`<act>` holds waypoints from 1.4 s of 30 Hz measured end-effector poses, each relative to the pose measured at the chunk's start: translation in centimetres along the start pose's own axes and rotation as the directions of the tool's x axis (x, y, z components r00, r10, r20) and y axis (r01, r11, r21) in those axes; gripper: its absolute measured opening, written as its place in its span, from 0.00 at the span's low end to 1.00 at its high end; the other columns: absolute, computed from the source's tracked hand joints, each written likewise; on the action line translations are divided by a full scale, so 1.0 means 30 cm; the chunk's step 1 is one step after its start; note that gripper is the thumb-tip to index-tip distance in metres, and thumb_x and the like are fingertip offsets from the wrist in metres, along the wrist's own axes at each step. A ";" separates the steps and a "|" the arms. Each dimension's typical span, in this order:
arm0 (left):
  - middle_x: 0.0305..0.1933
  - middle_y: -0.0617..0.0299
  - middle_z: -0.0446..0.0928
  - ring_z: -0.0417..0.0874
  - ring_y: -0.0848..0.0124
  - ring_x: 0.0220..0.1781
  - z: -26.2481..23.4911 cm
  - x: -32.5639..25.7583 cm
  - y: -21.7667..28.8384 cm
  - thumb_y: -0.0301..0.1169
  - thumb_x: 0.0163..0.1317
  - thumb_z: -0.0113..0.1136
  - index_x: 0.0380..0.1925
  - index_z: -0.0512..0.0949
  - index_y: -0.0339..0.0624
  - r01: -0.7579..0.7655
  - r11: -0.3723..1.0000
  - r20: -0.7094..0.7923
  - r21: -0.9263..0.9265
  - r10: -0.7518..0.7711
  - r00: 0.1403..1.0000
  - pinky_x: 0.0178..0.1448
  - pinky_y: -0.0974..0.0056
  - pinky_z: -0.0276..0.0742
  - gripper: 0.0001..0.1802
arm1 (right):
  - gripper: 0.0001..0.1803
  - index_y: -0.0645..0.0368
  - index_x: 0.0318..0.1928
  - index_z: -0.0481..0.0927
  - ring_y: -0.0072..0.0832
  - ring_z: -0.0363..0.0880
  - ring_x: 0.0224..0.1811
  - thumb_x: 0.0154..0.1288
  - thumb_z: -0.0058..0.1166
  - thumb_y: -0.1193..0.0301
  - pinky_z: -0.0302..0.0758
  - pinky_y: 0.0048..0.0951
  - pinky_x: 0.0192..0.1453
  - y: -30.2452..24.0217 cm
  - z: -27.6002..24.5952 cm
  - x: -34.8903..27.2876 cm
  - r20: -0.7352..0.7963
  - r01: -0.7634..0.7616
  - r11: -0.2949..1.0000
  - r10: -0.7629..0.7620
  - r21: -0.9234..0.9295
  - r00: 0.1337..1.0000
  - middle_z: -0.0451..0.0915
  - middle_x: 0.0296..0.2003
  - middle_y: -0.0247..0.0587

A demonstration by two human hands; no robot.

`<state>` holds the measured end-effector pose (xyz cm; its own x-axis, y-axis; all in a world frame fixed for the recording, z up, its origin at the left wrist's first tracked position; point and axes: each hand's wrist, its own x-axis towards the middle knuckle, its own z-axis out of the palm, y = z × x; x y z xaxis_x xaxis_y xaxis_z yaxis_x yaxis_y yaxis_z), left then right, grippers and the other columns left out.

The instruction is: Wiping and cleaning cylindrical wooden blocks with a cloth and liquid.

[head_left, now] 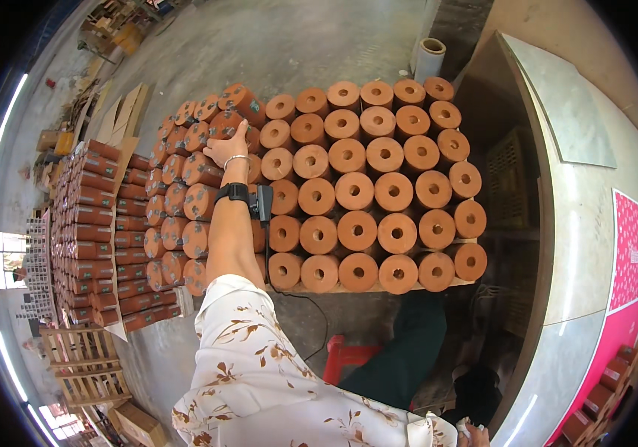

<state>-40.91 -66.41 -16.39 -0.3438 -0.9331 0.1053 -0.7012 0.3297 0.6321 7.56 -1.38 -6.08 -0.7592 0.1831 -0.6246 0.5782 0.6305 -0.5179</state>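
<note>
My left hand point(229, 145) reaches over the far left of a stand of reddish-brown clay cylinders, with a watch-like black band and a bracelet at the wrist. Its thumb and fingers close around a clay cylinder point(226, 121) with dark marks on its side. Beside it are further marked cylinders point(201, 170), tilted or lying. To the right, several rows of plain cylinders point(354, 191) stand upright, each with a round hole in its top. My right hand point(477, 434) is low at the bottom edge, partly cut off, its fingers curled by something small and pale.
Stacks of marked cylinders point(84, 231) rise at the left, with a wooden pallet point(84, 354) nearer. A pale table point(580, 223) with a pink printed sheet point(628, 253) borders the right. A red stool point(349, 354) sits below. A cardboard tube point(430, 58) stands at the back.
</note>
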 end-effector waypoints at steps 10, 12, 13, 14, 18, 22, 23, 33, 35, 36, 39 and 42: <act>0.59 0.36 0.63 0.69 0.44 0.61 0.041 0.032 -0.052 0.58 0.41 0.74 0.61 0.54 0.21 -0.055 0.998 -0.077 0.016 0.056 0.995 0.64 0.51 0.71 0.61 | 0.23 0.65 0.62 0.63 0.38 0.70 0.62 0.69 0.50 0.77 0.70 0.31 0.67 -0.043 -0.019 0.016 0.133 -0.036 0.975 0.066 -0.219 0.989 0.69 0.61 0.53; 0.60 0.35 0.62 0.68 0.44 0.63 0.041 -0.001 -0.039 0.56 0.42 0.74 0.63 0.53 0.22 -0.046 0.999 -0.046 -0.025 0.045 0.998 0.65 0.51 0.70 0.62 | 0.21 0.66 0.61 0.65 0.40 0.69 0.63 0.70 0.50 0.76 0.67 0.33 0.69 -0.101 -0.032 0.022 0.211 -0.191 0.951 0.244 -0.242 0.946 0.67 0.63 0.53; 0.62 0.34 0.62 0.66 0.44 0.65 0.042 -0.015 -0.033 0.54 0.42 0.75 0.64 0.51 0.22 -0.034 0.997 -0.017 -0.063 0.033 0.999 0.66 0.51 0.69 0.62 | 0.21 0.66 0.61 0.65 0.40 0.69 0.63 0.70 0.50 0.76 0.67 0.33 0.69 -0.066 -0.023 0.015 0.208 -0.194 0.951 0.246 -0.240 0.947 0.67 0.63 0.53; 0.62 0.34 0.62 0.66 0.44 0.65 0.038 -0.014 -0.031 0.54 0.42 0.75 0.64 0.51 0.22 -0.037 0.997 -0.018 -0.064 0.035 0.999 0.66 0.51 0.69 0.62 | 0.20 0.66 0.60 0.67 0.41 0.67 0.64 0.70 0.50 0.74 0.65 0.35 0.69 0.000 -0.009 0.005 0.168 -0.275 0.960 0.263 0.053 0.950 0.68 0.63 0.52; 0.64 0.34 0.60 0.65 0.44 0.66 0.018 -0.019 -0.059 0.47 0.46 0.73 0.65 0.51 0.27 -0.061 0.997 -0.008 -0.048 0.060 0.998 0.67 0.49 0.67 0.56 | 0.19 0.64 0.58 0.73 0.41 0.63 0.67 0.72 0.50 0.67 0.60 0.38 0.71 0.047 -0.002 0.009 0.191 -0.345 0.841 0.290 0.417 0.938 0.70 0.62 0.51; 0.60 0.41 0.65 0.68 0.46 0.62 -0.038 -0.066 -0.059 0.43 0.50 0.69 0.62 0.59 0.33 -0.263 0.965 -0.076 0.016 0.264 0.962 0.65 0.46 0.67 0.44 | 0.20 0.63 0.59 0.73 0.40 0.62 0.68 0.71 0.51 0.67 0.56 0.37 0.73 -0.089 -0.018 -0.017 0.113 -0.215 0.975 0.221 -0.063 0.969 0.70 0.62 0.50; 0.60 0.41 0.65 0.68 0.46 0.62 -0.061 -0.068 -0.046 0.43 0.50 0.69 0.62 0.59 0.33 -0.268 0.963 -0.076 0.013 0.269 0.960 0.65 0.46 0.67 0.44 | 0.20 0.63 0.59 0.73 0.40 0.62 0.68 0.70 0.52 0.68 0.56 0.37 0.73 -0.098 -0.020 -0.020 0.102 -0.188 0.975 0.200 -0.117 0.974 0.70 0.63 0.49; 0.66 0.55 0.65 0.60 0.57 0.71 -0.114 0.138 0.228 0.51 0.53 0.62 0.65 0.63 0.48 -0.634 0.559 0.270 0.534 0.598 0.755 0.70 0.47 0.57 0.41 | 0.17 0.61 0.53 0.78 0.58 0.70 0.59 0.64 0.58 0.71 0.70 0.46 0.61 -0.224 -0.024 0.062 0.031 -0.114 0.978 0.121 -0.173 0.992 0.73 0.54 0.66; 0.69 0.56 0.64 0.58 0.58 0.73 -0.081 0.172 0.243 0.53 0.53 0.62 0.67 0.62 0.50 -0.634 0.541 0.330 0.553 0.557 0.763 0.71 0.43 0.54 0.43 | 0.14 0.63 0.49 0.81 0.58 0.71 0.58 0.63 0.58 0.73 0.72 0.48 0.58 -0.257 -0.021 0.097 0.044 -0.089 0.975 0.100 -0.205 0.994 0.73 0.53 0.69; 0.70 0.57 0.63 0.58 0.59 0.74 -0.064 0.185 0.250 0.54 0.53 0.63 0.67 0.61 0.51 -0.599 0.551 0.369 0.581 0.478 0.797 0.71 0.42 0.52 0.44 | 0.13 0.65 0.45 0.82 0.57 0.72 0.58 0.61 0.59 0.73 0.73 0.48 0.57 -0.280 -0.007 0.108 0.014 -0.151 0.984 0.153 -0.092 0.988 0.73 0.53 0.69; 0.70 0.54 0.63 0.59 0.57 0.73 -0.034 0.191 0.294 0.54 0.50 0.67 0.68 0.60 0.49 -0.580 0.554 0.421 0.597 0.398 0.815 0.72 0.44 0.54 0.48 | 0.19 0.66 0.55 0.76 0.54 0.69 0.62 0.67 0.54 0.70 0.71 0.47 0.63 -0.298 -0.004 0.135 0.138 -0.200 0.978 0.206 -0.060 0.969 0.71 0.57 0.65; 0.68 0.51 0.66 0.63 0.53 0.71 0.015 0.239 0.297 0.52 0.46 0.70 0.69 0.60 0.46 -0.602 0.539 0.444 0.589 0.407 0.798 0.72 0.50 0.58 0.51 | 0.26 0.66 0.65 0.63 0.51 0.66 0.65 0.72 0.45 0.66 0.67 0.47 0.69 -0.119 0.028 0.147 0.287 -0.434 0.836 0.348 0.334 0.892 0.67 0.62 0.61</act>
<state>-49.91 -70.11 -10.35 -0.8372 -0.5469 0.0006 -0.5386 0.8243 -0.1743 2.39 -3.45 -7.48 -0.3901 0.1663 -0.9056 0.9132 0.1957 -0.3574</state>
